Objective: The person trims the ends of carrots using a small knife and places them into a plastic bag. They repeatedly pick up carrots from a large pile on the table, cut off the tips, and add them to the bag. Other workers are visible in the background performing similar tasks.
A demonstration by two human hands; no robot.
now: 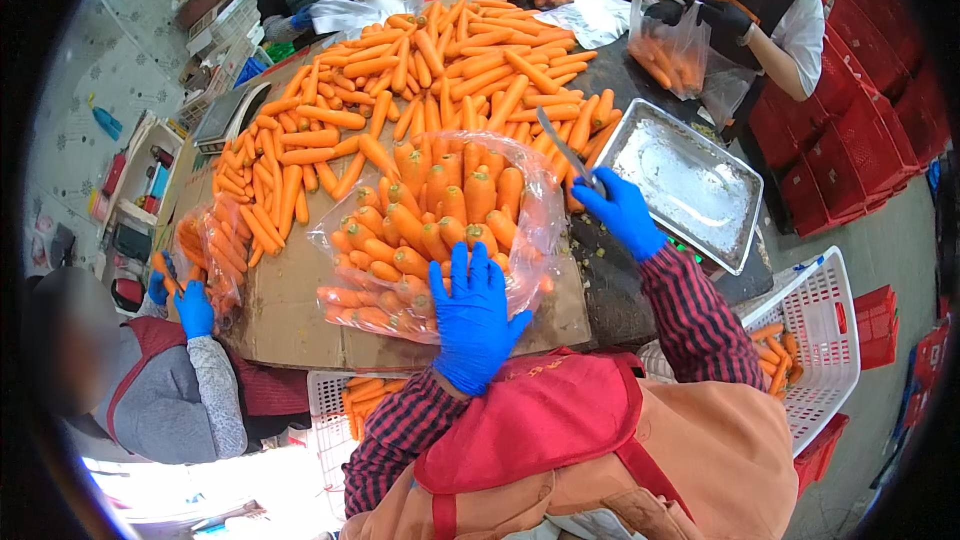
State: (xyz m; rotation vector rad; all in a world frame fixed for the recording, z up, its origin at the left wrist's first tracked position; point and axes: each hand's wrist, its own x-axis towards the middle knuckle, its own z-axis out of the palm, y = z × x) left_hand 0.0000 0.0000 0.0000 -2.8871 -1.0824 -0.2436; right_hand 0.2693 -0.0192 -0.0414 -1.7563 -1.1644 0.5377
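My left hand (472,320), in a blue glove, lies spread and flat on the near side of a clear plastic bag (545,230). The bag is packed with carrots (455,202), their stem ends facing up at its mouth. To the right of the bag, my right hand (622,217), also gloved in blue, is closed around a knife (563,147). Its slim, slightly curved blade points away from me, toward the loose carrots. A large heap of carrots (430,60) covers the table beyond the bag.
A shallow metal tray (690,185) sits right of my right hand. White crates (835,340) with carrots stand low at both sides. At left, a co-worker's gloved hand (195,310) touches another carrot bag (225,255). Another co-worker's black-gloved hands (722,20) hold a bag at far right.
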